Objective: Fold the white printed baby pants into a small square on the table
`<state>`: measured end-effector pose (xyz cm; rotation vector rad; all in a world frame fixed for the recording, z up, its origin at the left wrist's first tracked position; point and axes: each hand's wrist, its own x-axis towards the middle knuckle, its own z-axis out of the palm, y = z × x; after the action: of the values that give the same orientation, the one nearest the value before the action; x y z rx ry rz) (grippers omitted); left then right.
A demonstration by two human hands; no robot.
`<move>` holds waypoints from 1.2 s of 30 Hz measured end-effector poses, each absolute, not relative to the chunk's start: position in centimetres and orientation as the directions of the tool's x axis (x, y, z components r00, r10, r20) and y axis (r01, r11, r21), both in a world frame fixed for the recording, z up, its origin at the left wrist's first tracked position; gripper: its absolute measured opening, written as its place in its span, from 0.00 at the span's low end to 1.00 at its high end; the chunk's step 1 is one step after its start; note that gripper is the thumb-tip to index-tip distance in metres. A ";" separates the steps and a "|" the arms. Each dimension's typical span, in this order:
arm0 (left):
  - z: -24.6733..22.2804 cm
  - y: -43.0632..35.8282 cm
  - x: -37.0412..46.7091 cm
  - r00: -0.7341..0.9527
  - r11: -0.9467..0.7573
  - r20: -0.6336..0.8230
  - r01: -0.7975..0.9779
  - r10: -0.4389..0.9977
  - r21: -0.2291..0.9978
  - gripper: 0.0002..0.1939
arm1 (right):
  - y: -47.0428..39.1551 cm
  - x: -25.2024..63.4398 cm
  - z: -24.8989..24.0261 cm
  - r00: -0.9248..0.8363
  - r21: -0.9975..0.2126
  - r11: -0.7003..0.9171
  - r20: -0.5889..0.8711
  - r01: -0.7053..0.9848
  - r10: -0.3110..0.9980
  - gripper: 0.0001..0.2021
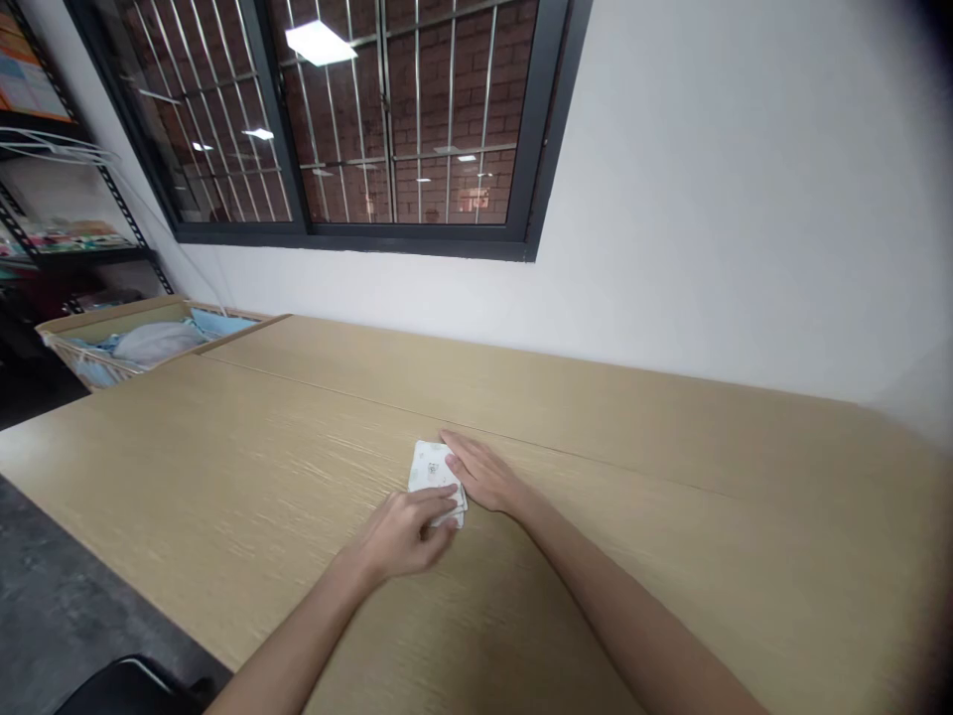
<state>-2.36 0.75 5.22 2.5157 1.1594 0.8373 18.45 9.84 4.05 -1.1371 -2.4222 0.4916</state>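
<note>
A small folded white cloth [429, 464] with a faint print lies on the table, its layers showing at the lower right corner. My left hand [402, 533] is at its near edge, fingers over the top and thumb lower down, closed on the layers. Stretched flat, my right hand [482, 473] rests along the cloth's right side, with its thumb touching the upper surface. The left fingers hide part of the near edge.
The light wood table [245, 437] has a seam across it. At the far left stands a wooden crib-like box [60, 323] with blue and grey bedding [160, 343]. A barred window [402, 119] is above. A black chair [126, 685] shows at lower left.
</note>
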 end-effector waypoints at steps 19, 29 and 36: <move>3.4 3.2 -3.1 0.138 -0.217 0.279 0.936 0.950 0.278 0.17 | 8.7 18.0 4.1 -0.489 -0.229 0.663 0.515 0.713 0.704 0.12; 3.7 3.5 -2.4 0.138 -0.188 0.225 0.957 0.965 0.219 0.15 | 9.4 17.8 3.5 -0.509 -0.159 0.667 0.526 0.728 0.681 0.11; 7.5 -0.2 -4.1 0.095 -0.159 0.214 0.939 0.972 0.305 0.11 | 6.1 15.2 4.7 -0.516 -0.209 0.666 0.485 0.716 0.707 0.13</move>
<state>-4.08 -0.23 7.47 2.2556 1.9757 0.5628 15.18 6.11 4.67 -1.0987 -2.3406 -0.0230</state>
